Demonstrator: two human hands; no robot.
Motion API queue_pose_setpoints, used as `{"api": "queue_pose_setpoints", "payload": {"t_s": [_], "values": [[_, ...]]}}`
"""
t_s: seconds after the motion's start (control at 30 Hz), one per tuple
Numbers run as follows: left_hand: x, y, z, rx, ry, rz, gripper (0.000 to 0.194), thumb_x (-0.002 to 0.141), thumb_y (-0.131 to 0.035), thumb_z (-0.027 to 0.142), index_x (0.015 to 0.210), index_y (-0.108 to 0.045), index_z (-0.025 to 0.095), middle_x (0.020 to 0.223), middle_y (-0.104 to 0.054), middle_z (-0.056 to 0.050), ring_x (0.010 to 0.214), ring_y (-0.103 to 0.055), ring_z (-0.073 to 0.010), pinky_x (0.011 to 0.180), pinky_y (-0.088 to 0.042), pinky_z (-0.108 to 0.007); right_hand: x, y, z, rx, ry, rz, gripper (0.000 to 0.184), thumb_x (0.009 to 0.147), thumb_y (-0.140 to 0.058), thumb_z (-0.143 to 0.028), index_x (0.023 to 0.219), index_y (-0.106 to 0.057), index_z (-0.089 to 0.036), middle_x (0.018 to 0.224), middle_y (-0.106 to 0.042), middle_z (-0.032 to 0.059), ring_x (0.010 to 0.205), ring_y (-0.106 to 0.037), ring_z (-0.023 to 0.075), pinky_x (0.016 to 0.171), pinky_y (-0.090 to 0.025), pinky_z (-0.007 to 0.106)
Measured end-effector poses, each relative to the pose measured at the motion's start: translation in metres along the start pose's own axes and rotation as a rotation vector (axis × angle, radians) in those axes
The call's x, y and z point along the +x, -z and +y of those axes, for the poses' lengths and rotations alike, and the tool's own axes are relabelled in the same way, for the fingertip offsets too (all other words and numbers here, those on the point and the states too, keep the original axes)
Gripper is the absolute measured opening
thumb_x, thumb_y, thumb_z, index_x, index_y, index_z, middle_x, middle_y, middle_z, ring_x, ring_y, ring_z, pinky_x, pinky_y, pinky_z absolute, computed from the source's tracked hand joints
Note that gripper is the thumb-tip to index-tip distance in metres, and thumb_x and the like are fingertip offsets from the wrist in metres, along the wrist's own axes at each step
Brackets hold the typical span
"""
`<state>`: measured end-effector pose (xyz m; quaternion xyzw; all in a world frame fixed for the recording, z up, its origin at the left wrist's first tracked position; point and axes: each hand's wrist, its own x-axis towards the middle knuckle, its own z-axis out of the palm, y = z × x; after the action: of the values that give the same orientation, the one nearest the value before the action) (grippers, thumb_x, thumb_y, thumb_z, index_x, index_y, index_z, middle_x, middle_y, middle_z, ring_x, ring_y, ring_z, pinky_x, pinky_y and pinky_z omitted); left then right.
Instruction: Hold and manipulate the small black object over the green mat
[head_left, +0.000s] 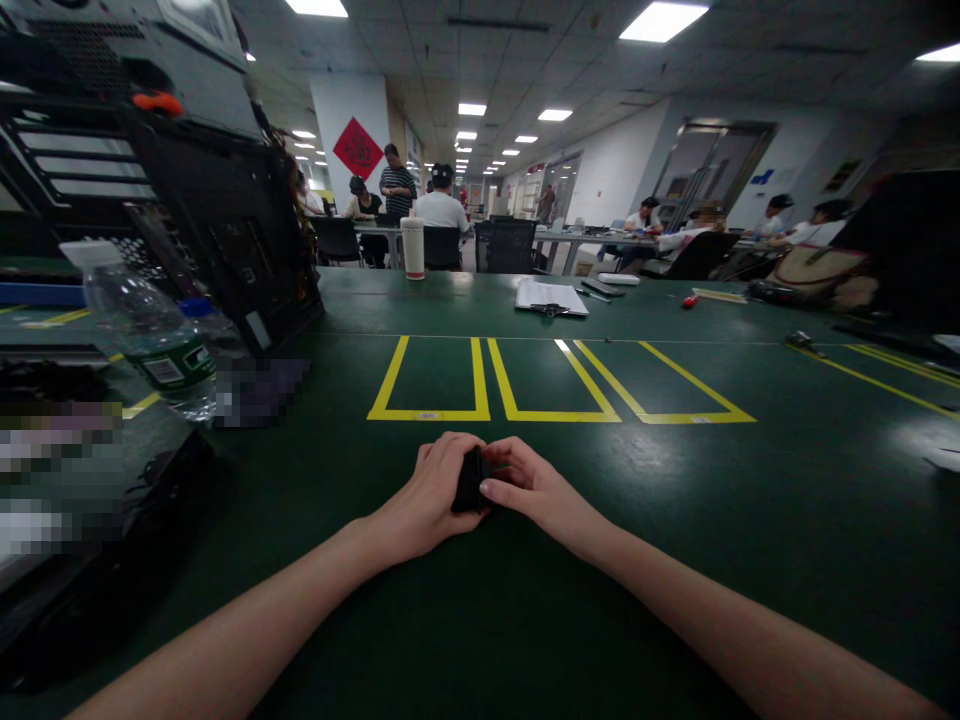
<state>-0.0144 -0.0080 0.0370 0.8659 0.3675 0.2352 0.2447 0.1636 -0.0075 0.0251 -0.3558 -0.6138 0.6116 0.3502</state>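
Observation:
A small black object (472, 480) sits between my two hands on the dark green table (675, 560). My left hand (429, 498) wraps around its left side with the fingers curled over the top. From the right, my right hand (526, 484) pinches it with the thumb on the near face. Both forearms rest on the table. I cannot make out what the black object is.
Yellow tape rectangles (525, 385) mark the table just beyond my hands. A plastic water bottle (146, 335) lies at the left beside an open black computer case (225, 220). A clipboard (551, 297), a white cup (412, 247) and small tools sit farther back. Several people sit at distant tables.

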Motion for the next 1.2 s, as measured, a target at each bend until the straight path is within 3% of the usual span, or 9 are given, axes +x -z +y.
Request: {"api": "queue_pose_setpoints", "payload": {"t_s": [0.23,0.4,0.6,0.77,0.97,1.1,1.2], "values": [[0.001,-0.008,-0.006,0.011,0.019,0.043,0.055,0.066,-0.062,0.012,0.11,-0.033,0.024,0.11,-0.04,-0.005,0.098,-0.042,-0.0226,0.081,-0.039,-0.04,0.001,0.002,0.003,0.012,0.044,-0.056,0.033,0.067,-0.063,-0.019,0.093,-0.042,-0.021,0.099,-0.05,0.001,0.094,-0.051,0.0157,0.082,-0.043,0.035],[0.002,-0.011,-0.007,0.012,0.036,0.074,0.054,0.066,-0.063,0.015,0.109,-0.033,0.026,0.109,-0.04,-0.004,0.096,-0.044,-0.0232,0.079,-0.04,-0.041,0.0,-0.001,0.0,-0.006,0.033,-0.001,0.021,0.074,-0.057,-0.025,0.09,-0.044,-0.021,0.096,-0.05,0.0005,0.093,-0.051,0.0154,0.081,-0.043,0.034],[0.001,-0.011,-0.009,-0.002,0.026,0.064,0.054,0.066,-0.062,0.015,0.11,-0.032,0.026,0.109,-0.04,-0.005,0.096,-0.044,-0.0233,0.079,-0.04,-0.04,-0.001,0.0,0.0,-0.031,-0.005,-0.002,0.024,0.074,-0.056,-0.025,0.096,-0.045,-0.021,0.1,-0.049,0.0018,0.096,-0.051,0.0164,0.085,-0.043,0.036],[0.001,-0.012,-0.01,0.006,0.051,0.064,0.056,0.064,-0.063,0.014,0.11,-0.033,0.026,0.11,-0.04,-0.005,0.097,-0.043,-0.0245,0.077,-0.04,-0.04,-0.001,0.002,0.004,-0.005,0.055,-0.048,0.033,0.068,-0.063,-0.02,0.094,-0.042,-0.022,0.1,-0.05,0.0005,0.096,-0.052,0.0164,0.083,-0.044,0.036],[0.001,-0.009,-0.006,-0.001,0.032,0.064,0.054,0.066,-0.062,0.015,0.111,-0.033,0.026,0.11,-0.041,-0.005,0.097,-0.044,-0.0235,0.079,-0.04,-0.041,-0.001,-0.001,0.002,0.001,0.057,-0.014,0.023,0.073,-0.058,-0.024,0.09,-0.044,-0.021,0.097,-0.049,0.0008,0.093,-0.052,0.0158,0.08,-0.045,0.034],[0.001,-0.007,-0.005,-0.013,0.028,0.042,0.054,0.067,-0.062,0.016,0.111,-0.033,0.026,0.111,-0.041,-0.005,0.098,-0.044,-0.0242,0.079,-0.039,-0.042,0.0,-0.001,0.002,-0.026,0.021,0.026,0.029,0.071,-0.059,-0.024,0.096,-0.044,-0.02,0.1,-0.049,0.0023,0.094,-0.051,0.016,0.084,-0.042,0.036],[0.001,-0.007,-0.006,-0.004,0.034,0.051,0.055,0.066,-0.062,0.016,0.111,-0.033,0.026,0.11,-0.04,-0.005,0.098,-0.043,-0.0242,0.079,-0.039,-0.041,0.0,0.001,0.003,0.0,0.003,-0.015,0.028,0.072,-0.059,-0.023,0.095,-0.044,-0.019,0.1,-0.049,0.0025,0.097,-0.051,0.0165,0.086,-0.042,0.037]]}}
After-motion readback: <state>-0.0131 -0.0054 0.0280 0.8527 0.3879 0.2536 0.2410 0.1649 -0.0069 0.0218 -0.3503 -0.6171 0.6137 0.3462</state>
